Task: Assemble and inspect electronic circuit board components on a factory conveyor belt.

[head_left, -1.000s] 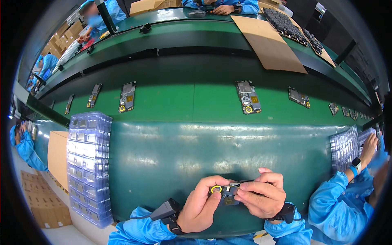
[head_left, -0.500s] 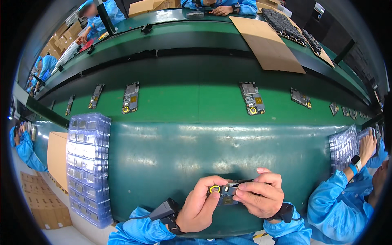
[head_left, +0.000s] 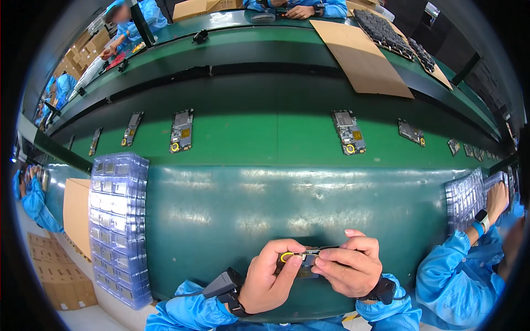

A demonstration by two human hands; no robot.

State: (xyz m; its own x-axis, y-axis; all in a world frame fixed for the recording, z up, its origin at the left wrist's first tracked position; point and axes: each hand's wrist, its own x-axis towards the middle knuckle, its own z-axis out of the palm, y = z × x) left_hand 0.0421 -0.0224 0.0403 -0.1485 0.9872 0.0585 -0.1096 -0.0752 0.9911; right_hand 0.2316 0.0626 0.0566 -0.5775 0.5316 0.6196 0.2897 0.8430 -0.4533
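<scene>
Between my two hands, a dark circuit board [head_left: 307, 271] with a yellow-ringed round part [head_left: 286, 257] is held above the green tabletop near its front edge. My left hand [head_left: 271, 276] pinches the board's left end, with thumb and forefinger by the yellow ring. My right hand [head_left: 350, 266] closes on the other end, fingers pressed together along its upper side. The fingers hide much of the board, which is tilted, and any small part under the right fingertips cannot be made out.
Similar circuit boards [head_left: 182, 131] lie spaced along the green belt [head_left: 259, 135]. A stack of clear plastic trays [head_left: 118, 220] stands at my left. More trays [head_left: 465, 198] lie at right beside a co-worker's arm [head_left: 455, 265]. Cardboard [head_left: 361, 60] leans over the far ledge.
The board in my hands has tilted, showing less of its face. On the belt, the boards have shifted slightly to the right.
</scene>
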